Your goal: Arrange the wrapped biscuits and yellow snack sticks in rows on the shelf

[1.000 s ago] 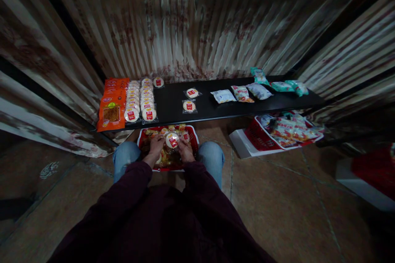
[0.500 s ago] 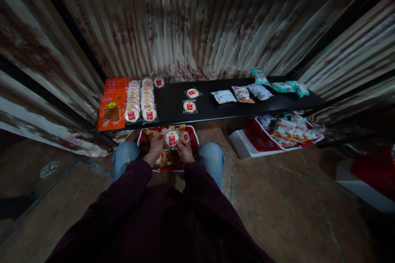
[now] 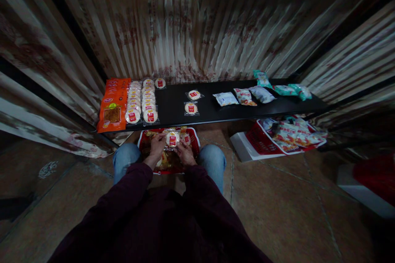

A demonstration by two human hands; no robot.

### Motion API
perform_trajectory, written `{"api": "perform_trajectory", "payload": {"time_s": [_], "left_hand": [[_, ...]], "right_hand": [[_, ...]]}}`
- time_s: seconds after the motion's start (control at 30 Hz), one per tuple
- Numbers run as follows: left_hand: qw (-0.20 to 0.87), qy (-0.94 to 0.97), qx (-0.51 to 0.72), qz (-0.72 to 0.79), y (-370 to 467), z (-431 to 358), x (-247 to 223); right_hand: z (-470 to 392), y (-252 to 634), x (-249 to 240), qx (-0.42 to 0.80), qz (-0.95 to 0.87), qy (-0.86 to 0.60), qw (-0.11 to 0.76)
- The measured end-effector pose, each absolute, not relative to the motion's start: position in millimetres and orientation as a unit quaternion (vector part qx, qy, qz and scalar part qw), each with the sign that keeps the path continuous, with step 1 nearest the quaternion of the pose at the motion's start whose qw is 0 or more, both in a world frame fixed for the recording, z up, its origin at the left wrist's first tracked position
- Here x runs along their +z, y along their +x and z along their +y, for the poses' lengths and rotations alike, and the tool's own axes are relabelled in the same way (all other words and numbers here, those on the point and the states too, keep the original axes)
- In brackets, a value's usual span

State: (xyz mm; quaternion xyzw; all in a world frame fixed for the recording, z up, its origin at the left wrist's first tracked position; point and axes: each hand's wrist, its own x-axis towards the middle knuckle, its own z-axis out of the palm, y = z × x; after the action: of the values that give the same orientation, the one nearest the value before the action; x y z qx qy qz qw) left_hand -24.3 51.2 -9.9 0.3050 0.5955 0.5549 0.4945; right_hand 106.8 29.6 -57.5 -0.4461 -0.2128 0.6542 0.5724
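Grasping a wrapped cracker by its edges, between left hand and right hand, fingers curled in and nearly closed on wrapper. Facing up on it: red label with pale writing, too small to read. At right fingertips, a second cracker, also red-labelled; impossible to tell whether held or merely touched. Directly below fingers: red basket, with packets inside. Beyond fingers: black shelf. Ahead and left on it: orange bag, lettering not legible, then two overlapping rows of red-labelled crackers. Ahead and right: two loose crackers, then white bag, red-printed bag, green bags. Farther right, below shelf: another basket, full of bags.
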Motion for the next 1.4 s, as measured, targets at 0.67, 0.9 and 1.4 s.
{"api": "perform_trajectory", "payload": {"time_s": [0.67, 0.9, 1.4], "left_hand": [[0.398, 0.390, 0.546, 0.626, -21.0, 57.1, 4.1], [0.344, 0.477, 0.516, 0.623, -19.3, 64.9, 20.1], [0.226, 0.556, 0.474, 0.644, -16.8, 110.3, 38.2]], "right_hand": [[39.2, 106.0, -29.2, 0.670, -0.207, -0.412, 0.582], [56.7, 110.4, -5.6, 0.657, -0.237, -0.420, 0.579], [120.1, 100.4, 19.5, 0.585, -0.288, -0.455, 0.607]]}}
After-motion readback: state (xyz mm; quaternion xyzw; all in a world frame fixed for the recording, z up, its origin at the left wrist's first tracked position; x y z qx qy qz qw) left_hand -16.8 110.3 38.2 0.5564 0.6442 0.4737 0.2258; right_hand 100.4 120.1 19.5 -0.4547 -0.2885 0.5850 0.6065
